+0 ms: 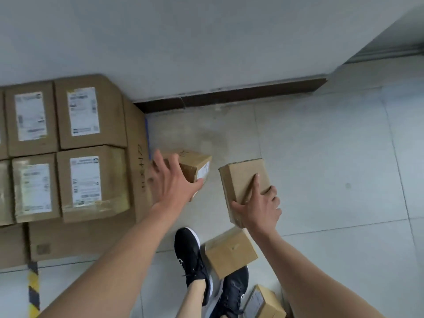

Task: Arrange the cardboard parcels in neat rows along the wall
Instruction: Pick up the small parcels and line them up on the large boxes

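Note:
My left hand (171, 180) grips a small cardboard parcel (195, 165) with a white label on its end, held beside the tall stack of boxes. My right hand (259, 207) holds another plain brown parcel (243, 177) from its near end, fingers spread over its top, above the floor. Stacked parcels with white shipping labels (91, 115) sit in rows against the wall at left. Two more small parcels lie by my feet, one (230, 251) in front of my shoes and one (263, 304) at the bottom edge.
My black shoes (190, 255) stand on the pale tiled floor (321, 157). A dark skirting board (229, 92) runs along the white wall. Yellow-black hazard tape (33, 288) marks the floor at lower left. A larger flat carton (80, 239) lies under the stack.

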The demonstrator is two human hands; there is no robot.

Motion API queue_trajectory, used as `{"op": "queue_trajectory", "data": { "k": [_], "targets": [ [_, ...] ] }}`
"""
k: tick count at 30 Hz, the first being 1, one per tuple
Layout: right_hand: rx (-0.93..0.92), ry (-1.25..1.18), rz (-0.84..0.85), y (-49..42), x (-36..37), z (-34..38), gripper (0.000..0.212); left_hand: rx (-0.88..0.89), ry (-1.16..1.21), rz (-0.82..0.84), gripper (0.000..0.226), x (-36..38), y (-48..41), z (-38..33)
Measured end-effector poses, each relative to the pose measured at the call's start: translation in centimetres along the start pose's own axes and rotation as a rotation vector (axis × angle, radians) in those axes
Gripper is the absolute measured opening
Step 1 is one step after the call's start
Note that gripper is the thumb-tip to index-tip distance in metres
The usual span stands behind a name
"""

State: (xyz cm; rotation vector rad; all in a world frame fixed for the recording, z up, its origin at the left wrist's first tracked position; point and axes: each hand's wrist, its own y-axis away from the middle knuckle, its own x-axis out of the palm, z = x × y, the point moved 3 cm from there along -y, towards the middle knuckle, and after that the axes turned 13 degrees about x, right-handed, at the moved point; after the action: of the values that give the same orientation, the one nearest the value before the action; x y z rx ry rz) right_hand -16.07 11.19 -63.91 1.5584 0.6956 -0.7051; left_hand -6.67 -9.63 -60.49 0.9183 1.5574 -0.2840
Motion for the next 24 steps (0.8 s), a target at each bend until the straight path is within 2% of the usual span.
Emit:
{"op": "queue_trajectory", "data": {
  "k": [6, 11, 17, 24],
  "targets": [
    [-0.201, -0.006, -0.056, 11.9, -8.2, 8.1, 0.111, -0.092, 0.007, -0.147, 0.096, -13.0, 7.4, 4.8],
    [-0.433, 0.092, -0.073, 20.6, -10.2, 12.7, 0.113, -0.19, -0.013, -0.232, 0.095, -19.7, 15.5, 12.3],
    [-0.633, 0.243, -0.072, 29.1, -6.2, 14.8, 0.11, -0.159, -0.009, -0.219, 0.091, -21.3, 25.2, 22.4],
    [-0.844, 0.509, -0.108, 33.9, 2.6, 14.4, 0.109, 0.012, -0.065, -0.034, 0.09, -18.6, 31.8, 33.1]
  ]
}}
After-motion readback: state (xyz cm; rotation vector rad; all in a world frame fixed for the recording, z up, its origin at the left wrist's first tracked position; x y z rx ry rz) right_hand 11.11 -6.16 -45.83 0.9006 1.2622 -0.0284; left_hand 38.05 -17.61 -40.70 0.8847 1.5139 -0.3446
